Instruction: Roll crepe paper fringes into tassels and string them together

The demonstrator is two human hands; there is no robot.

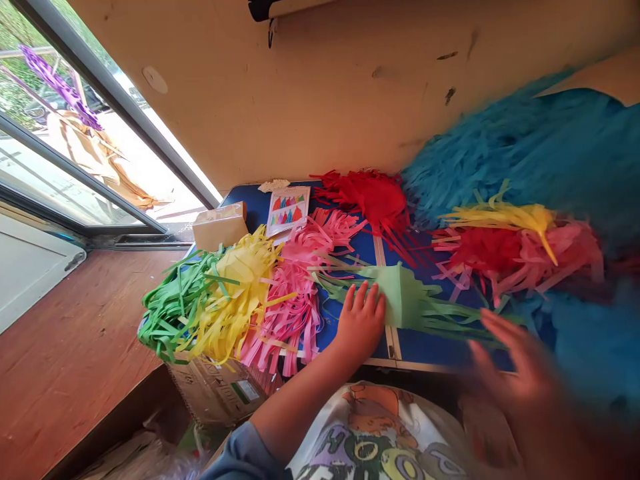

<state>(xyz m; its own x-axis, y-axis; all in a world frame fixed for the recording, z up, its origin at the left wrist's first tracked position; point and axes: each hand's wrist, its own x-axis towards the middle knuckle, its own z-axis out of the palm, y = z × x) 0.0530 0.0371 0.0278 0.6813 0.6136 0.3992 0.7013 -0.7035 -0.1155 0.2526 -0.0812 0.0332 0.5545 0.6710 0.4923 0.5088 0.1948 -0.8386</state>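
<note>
A light green fringed tissue paper sheet (pixel 400 293) lies across the blue folding table (pixel 440 350), its cut strips spreading to both sides of an uncut middle band. My left hand (pixel 363 320) rests on the left part of that band, fingers stretched out flat. Over the strips at its right end is my right hand (pixel 520 367), smeared by motion, with thumb and fingers apart and nothing seen between them. Whether it touches the strips I cannot tell.
Green (pixel 180 300), yellow (pixel 235 287) and pink fringed paper (pixel 300 287) are piled left. Red fringe (pixel 375 200) lies behind, a mixed yellow-red-pink bundle (pixel 525 247) and large blue fringe (pixel 490 153) right. A printed card (pixel 289 210) and wrapped box (pixel 220 227) sit at back left; cardboard box (pixel 215 387) below.
</note>
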